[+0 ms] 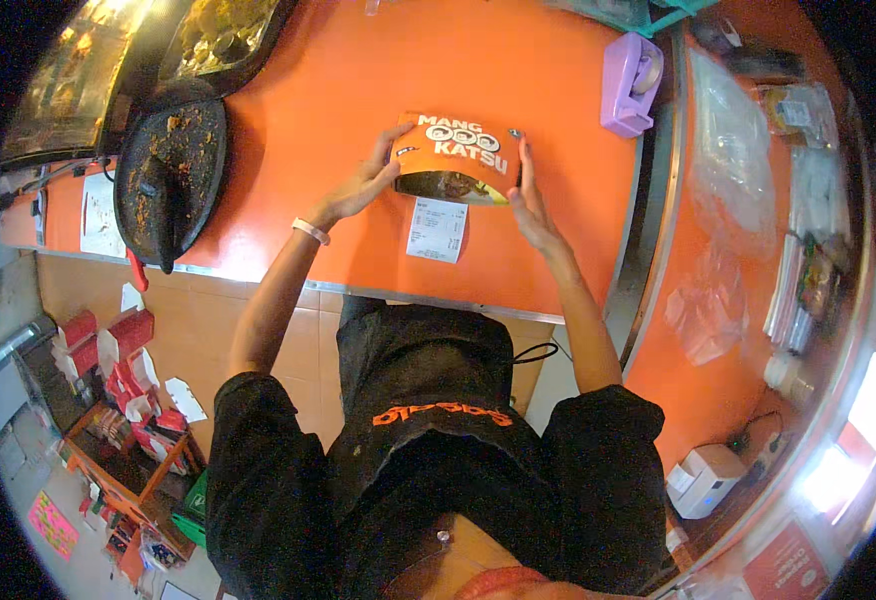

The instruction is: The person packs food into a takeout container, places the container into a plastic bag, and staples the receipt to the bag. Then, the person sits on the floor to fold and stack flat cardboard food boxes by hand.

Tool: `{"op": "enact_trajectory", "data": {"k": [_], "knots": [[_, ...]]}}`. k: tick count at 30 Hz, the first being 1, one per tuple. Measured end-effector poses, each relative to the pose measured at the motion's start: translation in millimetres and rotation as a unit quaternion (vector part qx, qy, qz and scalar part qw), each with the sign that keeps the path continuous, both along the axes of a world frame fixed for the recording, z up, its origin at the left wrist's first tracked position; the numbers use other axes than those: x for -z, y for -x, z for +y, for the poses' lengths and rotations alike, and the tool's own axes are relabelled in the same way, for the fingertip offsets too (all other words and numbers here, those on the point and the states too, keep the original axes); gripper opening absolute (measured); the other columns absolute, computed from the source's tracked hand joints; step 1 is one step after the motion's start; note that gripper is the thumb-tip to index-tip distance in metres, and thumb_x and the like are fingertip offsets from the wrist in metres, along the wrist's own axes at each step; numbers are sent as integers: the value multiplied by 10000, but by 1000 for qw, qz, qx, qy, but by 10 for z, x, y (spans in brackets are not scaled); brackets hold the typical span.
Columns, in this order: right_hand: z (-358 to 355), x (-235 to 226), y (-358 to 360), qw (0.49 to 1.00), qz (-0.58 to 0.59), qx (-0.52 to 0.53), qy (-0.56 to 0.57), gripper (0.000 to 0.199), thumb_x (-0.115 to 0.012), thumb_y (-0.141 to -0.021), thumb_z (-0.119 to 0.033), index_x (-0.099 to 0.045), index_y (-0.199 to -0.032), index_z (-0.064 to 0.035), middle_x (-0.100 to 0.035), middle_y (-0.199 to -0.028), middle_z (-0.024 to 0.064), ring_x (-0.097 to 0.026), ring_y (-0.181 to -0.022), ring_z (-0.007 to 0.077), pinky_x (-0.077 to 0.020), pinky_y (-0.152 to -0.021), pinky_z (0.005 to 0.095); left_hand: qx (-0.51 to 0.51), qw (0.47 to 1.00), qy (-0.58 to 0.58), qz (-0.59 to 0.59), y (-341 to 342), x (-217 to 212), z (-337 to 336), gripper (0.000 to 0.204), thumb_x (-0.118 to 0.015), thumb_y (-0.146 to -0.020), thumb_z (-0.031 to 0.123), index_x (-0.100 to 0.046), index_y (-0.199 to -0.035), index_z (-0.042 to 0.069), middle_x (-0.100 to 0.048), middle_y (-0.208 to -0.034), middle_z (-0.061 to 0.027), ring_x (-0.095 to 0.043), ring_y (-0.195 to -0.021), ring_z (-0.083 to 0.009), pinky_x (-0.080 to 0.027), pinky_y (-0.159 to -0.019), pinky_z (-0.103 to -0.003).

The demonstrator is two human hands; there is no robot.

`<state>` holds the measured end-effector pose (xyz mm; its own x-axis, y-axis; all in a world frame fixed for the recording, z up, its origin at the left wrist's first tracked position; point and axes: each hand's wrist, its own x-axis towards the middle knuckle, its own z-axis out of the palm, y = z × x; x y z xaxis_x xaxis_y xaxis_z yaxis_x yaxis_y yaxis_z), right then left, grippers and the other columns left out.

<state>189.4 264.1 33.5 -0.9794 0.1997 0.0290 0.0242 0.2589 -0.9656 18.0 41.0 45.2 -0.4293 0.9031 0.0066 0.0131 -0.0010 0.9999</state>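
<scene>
On the orange counter (358, 90), the left hand (366, 183) and right hand (528, 200) clamp their fingers on the half-shut orange food box (455, 160). Food shows under the lid; uneven pressure risks tipping it onto the receipt (437, 229) just beside

An orange cardboard food box (455, 160) is sitting on the orange table (338, 90), near its front edge. Its lid is standing tilted partway open, the printed top facing up, and dark food is showing through the gap beneath. It is lying lengthwise across the table. A white paper receipt (437, 229) is lying flat just in front of it, touching its near edge.
</scene>
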Motion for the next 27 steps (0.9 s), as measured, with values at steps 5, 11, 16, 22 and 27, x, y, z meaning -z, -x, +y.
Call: {"op": "enact_trajectory", "data": {"k": [5,11,16,22,27], "knots": [[-109,-66,59,1000,-7,23,6,877,-500,-831,-414,79,-1338,8,39,-1406,218,28,-1307,302,-55,-1053,381,-60,997,46,33,-119,53,45,476,-471,-868,182,-234,-1261,55,-315,-1268,-174,-291,-1224,-257,-264,-999,-366],[-136,-203,144,989,-122,79,11,818,-505,-843,-351,19,-1338,36,-56,-1396,242,-63,-1306,297,-103,-1050,358,-206,947,233,81,-219,54,298,388,-546,-800,178,-346,-1079,0,-519,-946,-165,-551,-850,-243,-451,-707,-386],[-111,-42,326,979,-121,162,21,729,-547,-818,-355,-189,-1282,78,-323,-1273,239,-342,-1180,310,-270,-980,370,-304,870,213,325,-127,165,443,443,-619,-765,267,-401,-1022,-21,-569,-851,-163,-588,-722,-230,-472,-626,-343],[23,28,462,966,-126,221,-46,433,-559,-793,-284,-443,-997,80,-486,-980,216,-484,-927,300,-386,-802,376,-415,892,174,50,-87,347,499,407,-643,-756,291,-494,-926,-48,-610,-811,-155,-601,-731,-206,-479,-622,-307],[-21,-78,396,956,-170,210,-113,385,-536,-802,-269,-445,-966,67,-479,-955,241,-481,-917,331,-388,-793,381,-374,905,200,25,-48,378,455,340,-624,-778,245,-489,-919,-34,-597,-775,-106,-568,-678,-137,-451,-569,-263]]}}
